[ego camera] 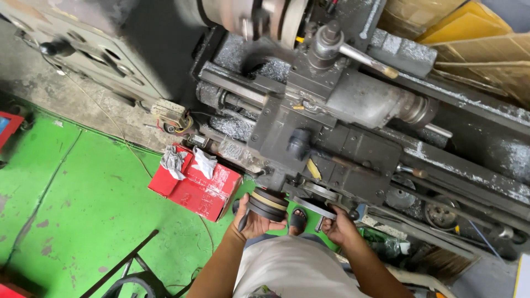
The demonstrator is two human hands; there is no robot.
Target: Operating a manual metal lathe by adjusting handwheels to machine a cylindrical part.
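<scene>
Left hand: your left hand [255, 222] is sitting low in the frame, just left of centre, cupping the round dark metal handwheel [267, 204] from below, fingers curled up around its rim.
Right hand: your right hand [338, 225] is lying just right of centre at the bottom, fingers closing on the rim of the flat grey metal handwheel [316, 206] and its short crank handle.
Handwheels: both wheels are hanging off the lower edge of the grey cast-iron lathe carriage [309, 146], side by side and just apart, in the lower middle of the frame.
Lathe: the long grey machine bed [486, 160] is running diagonally from the upper centre to the right edge, with silvery metal chips lying along it.
Chuck: the round steel chuck [276, 16] is showing at the top centre, blurred.
Lever: a steel lever with a yellowish knob [361, 59] is sticking out to the right above the carriage.
Box: a red cardboard box [196, 185] is standing on the green painted floor [94, 209], left of your left hand, with two crumpled grey rags [187, 163] lying on top.
Foot: your sandalled foot [298, 221] is showing between your two hands.
</scene>
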